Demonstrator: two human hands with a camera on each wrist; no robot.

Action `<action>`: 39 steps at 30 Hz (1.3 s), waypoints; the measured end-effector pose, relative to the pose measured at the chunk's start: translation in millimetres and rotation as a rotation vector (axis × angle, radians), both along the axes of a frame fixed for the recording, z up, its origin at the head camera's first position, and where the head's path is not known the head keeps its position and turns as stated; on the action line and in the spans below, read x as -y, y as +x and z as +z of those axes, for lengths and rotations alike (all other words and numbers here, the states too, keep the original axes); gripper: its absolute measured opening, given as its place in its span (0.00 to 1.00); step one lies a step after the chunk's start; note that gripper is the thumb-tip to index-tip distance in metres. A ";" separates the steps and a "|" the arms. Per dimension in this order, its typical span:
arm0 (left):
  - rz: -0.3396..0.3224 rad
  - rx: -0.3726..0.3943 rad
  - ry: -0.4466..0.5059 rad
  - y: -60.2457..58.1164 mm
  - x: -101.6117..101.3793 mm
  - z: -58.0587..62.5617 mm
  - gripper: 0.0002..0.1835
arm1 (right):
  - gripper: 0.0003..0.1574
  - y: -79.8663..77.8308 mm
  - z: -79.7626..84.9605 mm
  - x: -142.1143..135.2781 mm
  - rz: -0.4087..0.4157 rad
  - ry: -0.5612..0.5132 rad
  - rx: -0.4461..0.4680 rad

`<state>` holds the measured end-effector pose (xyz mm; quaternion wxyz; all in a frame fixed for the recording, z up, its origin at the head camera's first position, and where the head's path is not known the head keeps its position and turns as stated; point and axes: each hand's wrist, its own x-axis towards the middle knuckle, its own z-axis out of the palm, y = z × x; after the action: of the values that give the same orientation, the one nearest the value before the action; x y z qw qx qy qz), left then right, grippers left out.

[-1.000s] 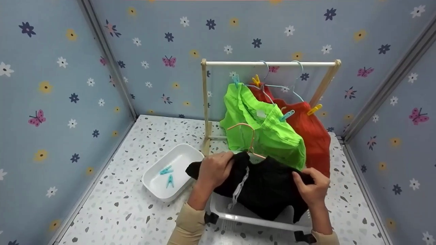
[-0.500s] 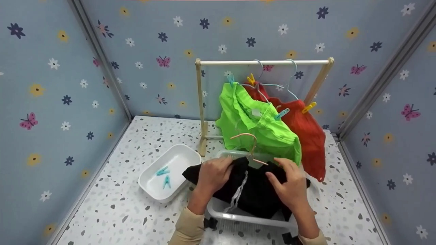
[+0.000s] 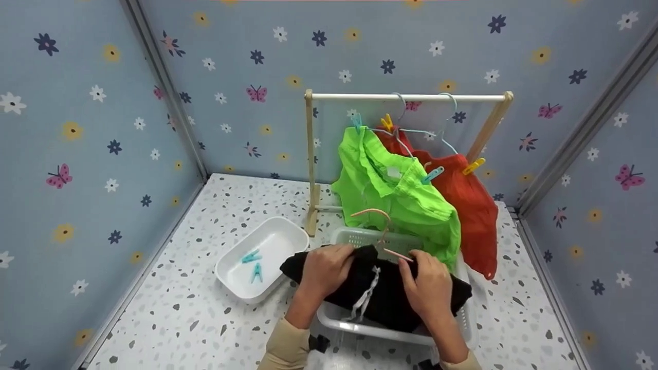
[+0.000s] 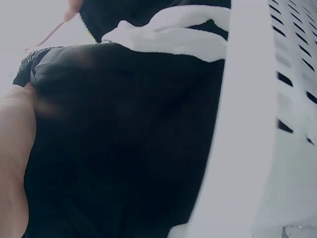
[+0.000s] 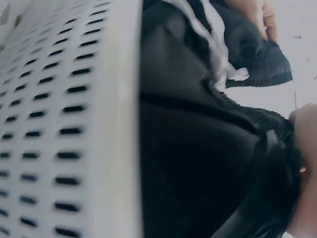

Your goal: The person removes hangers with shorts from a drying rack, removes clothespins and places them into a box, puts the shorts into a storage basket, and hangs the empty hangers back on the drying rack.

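Black shorts [image 3: 389, 300] with a white drawstring [image 3: 366, 297] lie spread over a white perforated basket [image 3: 380, 334]. My left hand [image 3: 325, 268] pinches their waistband on the left. On the right, my right hand [image 3: 428, 283] grips the waistband beside the arm of a pink hanger [image 3: 379, 211]. The hanger's hook stands up above the waistband, and its lower part is hidden in the cloth. Black cloth [image 4: 124, 139] fills much of the left wrist view. In the right wrist view, the gathered waistband [image 5: 270, 116] runs to the right hand [image 5: 307, 144].
Behind the basket, a rack [image 3: 354, 96] carries a green garment [image 3: 406, 200] and a red garment [image 3: 470, 210] on hangers, clipped with pegs. To the left is a white tray [image 3: 280, 241] with two blue clothes pegs [image 3: 257, 272]. Patterned walls surround the table.
The right hand has moved left along the waistband, from the shorts' right corner to beside the hanger. The hanger hook sits lower. The left hand keeps its hold, slightly lower.
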<state>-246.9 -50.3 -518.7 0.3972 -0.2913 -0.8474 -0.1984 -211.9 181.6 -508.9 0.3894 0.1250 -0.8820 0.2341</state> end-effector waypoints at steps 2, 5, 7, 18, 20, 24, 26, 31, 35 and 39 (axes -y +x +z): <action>0.003 0.009 0.010 -0.8 1.6 -1.1 0.06 | 0.18 -1.3 -3.2 -3.1 0.014 -0.004 -0.009; 0.011 0.009 0.028 -2.2 4.6 -2.0 0.07 | 0.14 -3.0 -5.7 -8.2 0.044 -0.011 -0.040; 0.011 0.004 0.039 -3.4 5.8 -1.7 0.08 | 0.13 -4.1 -5.8 -12.5 0.059 -0.012 -0.063; 0.021 0.011 0.053 -6.5 9.6 -5.9 0.08 | 0.13 -5.3 -16.9 -45.6 0.081 0.058 -0.106; 0.022 0.014 0.048 -5.7 10.9 -7.9 0.08 | 0.14 -3.0 -20.9 -51.7 0.057 0.056 -0.095; 0.022 -0.001 0.051 -4.5 13.5 -9.4 0.08 | 0.16 2.5 -26.0 -62.4 0.006 0.033 -0.081; 0.024 -0.006 0.055 -4.9 14.6 -8.7 0.08 | 0.15 4.2 -27.1 -67.2 -0.010 0.014 -0.077; 0.019 0.014 0.057 -7.2 15.7 -6.6 0.08 | 0.18 5.0 -29.9 -76.3 -0.027 -0.025 -0.129; 0.033 0.027 0.093 -8.0 19.1 -7.6 0.07 | 0.23 1.5 -29.5 -77.7 -0.004 -0.047 -0.177; 0.039 0.041 0.107 -8.9 19.4 -8.2 0.05 | 0.25 -1.9 -28.3 -80.6 -0.010 -0.056 -0.206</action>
<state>-255.8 -69.7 -526.9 0.3984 -0.2488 -0.8492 -0.2414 -213.8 262.2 -537.3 0.4825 0.1331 -0.8311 0.2425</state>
